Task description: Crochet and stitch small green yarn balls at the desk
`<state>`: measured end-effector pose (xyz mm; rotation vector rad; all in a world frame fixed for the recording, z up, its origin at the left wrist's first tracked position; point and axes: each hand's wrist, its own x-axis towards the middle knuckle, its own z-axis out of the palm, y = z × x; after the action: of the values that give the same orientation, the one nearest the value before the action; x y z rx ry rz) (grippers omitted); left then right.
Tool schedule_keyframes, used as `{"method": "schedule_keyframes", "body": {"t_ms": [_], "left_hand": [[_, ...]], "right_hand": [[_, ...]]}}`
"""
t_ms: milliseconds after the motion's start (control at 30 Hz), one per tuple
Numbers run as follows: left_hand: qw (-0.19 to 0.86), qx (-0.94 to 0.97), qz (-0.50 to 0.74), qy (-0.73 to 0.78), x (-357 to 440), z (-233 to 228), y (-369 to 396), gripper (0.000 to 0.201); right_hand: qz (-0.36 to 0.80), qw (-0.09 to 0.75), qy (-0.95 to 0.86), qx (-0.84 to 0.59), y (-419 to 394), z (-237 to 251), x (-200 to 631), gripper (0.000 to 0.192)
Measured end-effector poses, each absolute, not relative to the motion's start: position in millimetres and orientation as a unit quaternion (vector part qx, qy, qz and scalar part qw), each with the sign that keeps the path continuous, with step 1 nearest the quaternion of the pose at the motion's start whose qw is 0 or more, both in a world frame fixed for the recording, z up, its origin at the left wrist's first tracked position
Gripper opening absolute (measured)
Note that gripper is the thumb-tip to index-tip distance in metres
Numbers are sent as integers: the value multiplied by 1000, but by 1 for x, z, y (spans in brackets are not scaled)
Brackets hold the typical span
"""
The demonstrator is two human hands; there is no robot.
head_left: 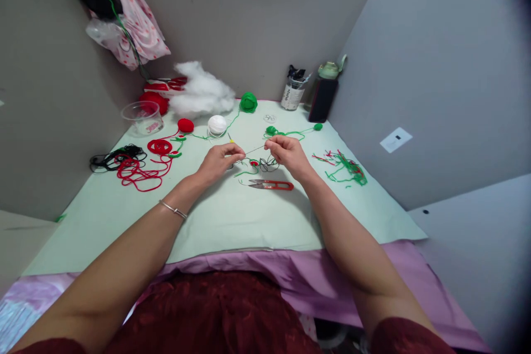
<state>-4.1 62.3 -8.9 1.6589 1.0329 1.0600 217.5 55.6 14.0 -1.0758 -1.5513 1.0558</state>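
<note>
Holding thread [255, 150], left hand [220, 161] to right hand [289, 156]; jar label [291, 97] illegible.

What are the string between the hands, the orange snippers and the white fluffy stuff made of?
String: probably thread, dark and thin; finish too small to tell.
Snippers: grey, dully shiny blades look metal; the smooth orange handle could be painted metal or plastic.
White fluffy stuff: matt fibre, maybe cotton or polyester, since it's puffy with wispy edges.

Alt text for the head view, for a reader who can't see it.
A person's left hand and right hand hold a dark strand between them above a pale tabletop. Orange snips and a small red-and-green piece are nearby; yarn balls and white stuffing sit farther back.
</note>
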Motion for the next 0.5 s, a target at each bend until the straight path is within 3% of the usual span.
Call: {"method": "schedule_keyframes", "body": {"t_ms": [167, 300, 500], "left_hand": [[595, 562, 431, 380, -4, -5, 63, 29], [708, 420, 477, 308, -3, 2, 61, 22], [687, 413, 493, 340, 4, -3, 55, 20]], "right_hand": [[383, 480, -643, -459, 60, 10, 220, 23], [293, 451, -696, -476, 55, 5, 214, 21], [218, 344, -821, -400, 34, 1, 190, 24]]}}
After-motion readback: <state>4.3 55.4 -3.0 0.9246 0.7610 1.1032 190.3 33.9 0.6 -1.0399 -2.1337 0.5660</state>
